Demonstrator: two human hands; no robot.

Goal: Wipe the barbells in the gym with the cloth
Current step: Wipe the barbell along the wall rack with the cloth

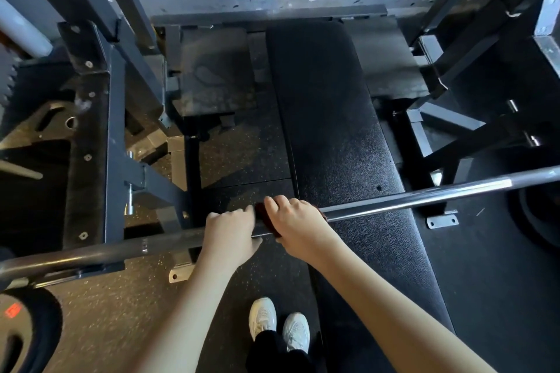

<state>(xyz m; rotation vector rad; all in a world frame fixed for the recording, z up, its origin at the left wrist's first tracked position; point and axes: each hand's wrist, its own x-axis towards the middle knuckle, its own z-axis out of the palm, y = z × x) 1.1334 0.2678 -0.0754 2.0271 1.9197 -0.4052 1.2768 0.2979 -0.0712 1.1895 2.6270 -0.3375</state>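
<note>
A steel barbell [424, 192] runs across the view from lower left to upper right, resting on a bench-press rack. My left hand [230, 232] grips the bar near its middle, fingers curled over the top. Right beside it my right hand [292, 219] wraps a dark reddish cloth [265, 216] round the bar; only a strip of the cloth shows between the two hands and a bit at the wrist side. The two hands almost touch.
A black padded bench [339, 136] lies under the bar, running away from me. Dark rack uprights [112, 136] stand left and right. Weight plates [27, 333] sit at the lower left and right edge. My white shoes [278, 324] stand on speckled rubber flooring.
</note>
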